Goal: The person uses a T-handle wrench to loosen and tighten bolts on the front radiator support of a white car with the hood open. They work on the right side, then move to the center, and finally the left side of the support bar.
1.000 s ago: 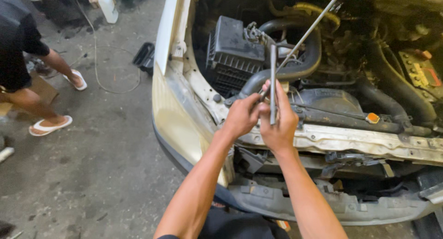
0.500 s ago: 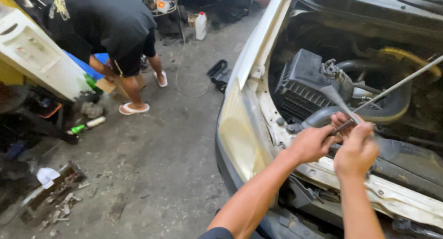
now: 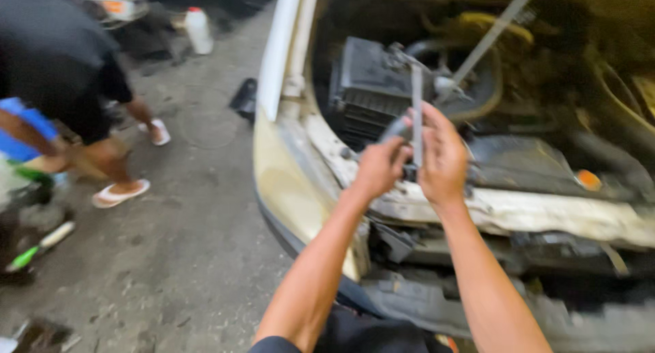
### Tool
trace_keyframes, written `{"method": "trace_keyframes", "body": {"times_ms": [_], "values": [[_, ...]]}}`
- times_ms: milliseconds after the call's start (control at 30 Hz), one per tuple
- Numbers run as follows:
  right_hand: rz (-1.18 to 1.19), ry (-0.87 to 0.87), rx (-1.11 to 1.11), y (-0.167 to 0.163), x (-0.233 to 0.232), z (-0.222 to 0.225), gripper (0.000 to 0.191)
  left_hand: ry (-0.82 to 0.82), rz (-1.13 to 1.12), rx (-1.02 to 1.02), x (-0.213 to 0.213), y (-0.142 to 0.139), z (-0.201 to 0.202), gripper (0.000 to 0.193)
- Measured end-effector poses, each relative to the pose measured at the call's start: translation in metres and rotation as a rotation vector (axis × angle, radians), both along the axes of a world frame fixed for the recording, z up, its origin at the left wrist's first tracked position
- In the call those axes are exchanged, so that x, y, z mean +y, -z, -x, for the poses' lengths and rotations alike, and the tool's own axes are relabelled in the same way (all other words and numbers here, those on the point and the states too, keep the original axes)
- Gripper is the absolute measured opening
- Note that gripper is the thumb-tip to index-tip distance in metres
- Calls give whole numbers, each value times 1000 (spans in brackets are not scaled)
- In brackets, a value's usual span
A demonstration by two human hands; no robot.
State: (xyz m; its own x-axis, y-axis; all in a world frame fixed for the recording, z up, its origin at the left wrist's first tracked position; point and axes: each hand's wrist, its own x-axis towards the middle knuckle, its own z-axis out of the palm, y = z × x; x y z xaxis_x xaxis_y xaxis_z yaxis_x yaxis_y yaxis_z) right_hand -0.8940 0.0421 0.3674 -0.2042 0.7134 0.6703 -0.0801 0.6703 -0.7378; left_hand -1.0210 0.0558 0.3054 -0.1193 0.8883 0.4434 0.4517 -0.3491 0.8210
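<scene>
Wrench (image 3: 417, 114) stands upright now, long axis vertical, head up by the air box (image 3: 372, 87), foot down at the front panel (image 3: 546, 213); half a second ago it leaned aslant to the right, so it has been swung back to square. Right hand (image 3: 443, 158) is wrapped around its lower shaft. Left hand (image 3: 379, 170) pinches the base just beside it. Behind, the prop rod (image 3: 495, 29) slants up-right. A person in sandals (image 3: 121, 193) stands well apart on the floor.
</scene>
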Motion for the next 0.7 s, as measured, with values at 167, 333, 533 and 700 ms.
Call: {"method": "trace_keyframes", "body": {"times_ms": [167,333,533,700], "values": [[44,175,-88,14,22,-7,42,73,5,-111,6,-2,-10,18],[398,-496,640,-2,43,-5,39,225,-73,60,3,-7,-14,18],[-289,314,-98,-6,5,6,57,106,-3,-45,5,-2,-18,17],[521,-545,589,0,36,-9,60,138,-27,103,0,-1,-16,16]]}}
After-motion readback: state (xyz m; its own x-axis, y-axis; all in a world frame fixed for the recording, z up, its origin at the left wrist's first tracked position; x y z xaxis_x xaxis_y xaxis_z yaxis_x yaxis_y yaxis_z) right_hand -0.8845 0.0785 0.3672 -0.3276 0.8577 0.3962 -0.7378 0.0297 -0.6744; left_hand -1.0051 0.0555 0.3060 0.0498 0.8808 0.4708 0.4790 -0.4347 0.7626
